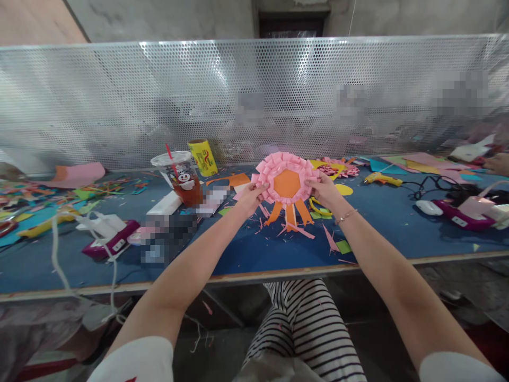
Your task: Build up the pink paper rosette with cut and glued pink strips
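Perforated metal screening (222, 106) is rising behind a long blue table (248, 260) littered with paper scraps. Over its near half, the person's left hand (253, 195) is pinching one edge of a pink paper rosette (287, 183), thumb lying across the front, and the right hand (324, 190) is gripping the opposite edge in the same way. Held between them, the rosette is facing the wearer and showing its orange centre. Orange tails (291, 215) are hanging from its lower rim; whether their tips are touching the tabletop cannot be told. A thin bracelet (345, 216) is circling the right wrist.

Just below the right hand, a yellow loop-shaped handle (324, 214) is lying partly hidden, while a yellow paper disc (343, 189) is resting beyond the wrist. Nearer the front edge, a pink sliver (330, 237) and a green piece of paper (344, 246) are lying close together. Leftward, a clear plastic cup (186, 183) of reddish-brown drink is standing with a red straw, and a yellow canister (203, 157) is standing behind it. Farther out, a purple power strip (115, 245) is carrying white plugs. On the right, a yellow glue gun (383, 179) is lying apart from a second power strip (463, 217), and another person's hand (499, 163) is showing at the margin.
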The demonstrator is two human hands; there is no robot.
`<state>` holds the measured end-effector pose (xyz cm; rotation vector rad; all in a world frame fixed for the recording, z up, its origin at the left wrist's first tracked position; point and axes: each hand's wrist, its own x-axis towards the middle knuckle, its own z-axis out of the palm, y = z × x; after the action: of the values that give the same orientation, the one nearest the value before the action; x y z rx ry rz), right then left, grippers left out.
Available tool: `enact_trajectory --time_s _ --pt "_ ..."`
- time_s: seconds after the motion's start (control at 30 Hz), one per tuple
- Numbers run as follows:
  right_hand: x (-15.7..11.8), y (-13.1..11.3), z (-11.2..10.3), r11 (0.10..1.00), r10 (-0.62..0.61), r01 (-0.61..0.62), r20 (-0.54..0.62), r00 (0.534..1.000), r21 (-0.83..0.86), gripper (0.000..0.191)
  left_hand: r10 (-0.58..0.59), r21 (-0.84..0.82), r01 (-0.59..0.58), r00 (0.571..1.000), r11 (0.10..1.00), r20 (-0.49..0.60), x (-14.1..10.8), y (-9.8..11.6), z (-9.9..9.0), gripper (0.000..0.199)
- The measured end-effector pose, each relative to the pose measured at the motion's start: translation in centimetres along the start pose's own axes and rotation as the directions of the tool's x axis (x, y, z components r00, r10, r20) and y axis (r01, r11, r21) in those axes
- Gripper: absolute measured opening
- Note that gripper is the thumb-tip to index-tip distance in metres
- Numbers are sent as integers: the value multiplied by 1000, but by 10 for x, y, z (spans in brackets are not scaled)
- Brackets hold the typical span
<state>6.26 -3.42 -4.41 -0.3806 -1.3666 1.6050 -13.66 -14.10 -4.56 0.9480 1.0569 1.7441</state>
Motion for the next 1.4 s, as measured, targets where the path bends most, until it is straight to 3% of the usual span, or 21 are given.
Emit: enact_trajectory --time_s 0.37,0.6,0.9,1.1,1.4 --pt "2 1 -3 999 -47 47 -4 999 13 29 165 156 -162 986 974 -5 5 -2 -6 34" --pt "0 -2 -3 997 -63 63 22 998 35 27 214 2 -216 966 976 -146 8 6 -10 29" --pt "-5 -8 3 996 -82 81 40 996 26 24 394 34 -399 880 916 -264 17 14 -23 23" --pt "-6 -10 4 997 -82 81 51 995 19 23 382 80 -376 871 923 -309 21 14 -28 16" --pt "-2 -8 -7 994 -61 64 -33 998 92 22 247 19 -252 923 967 -297 23 11 -31 13"
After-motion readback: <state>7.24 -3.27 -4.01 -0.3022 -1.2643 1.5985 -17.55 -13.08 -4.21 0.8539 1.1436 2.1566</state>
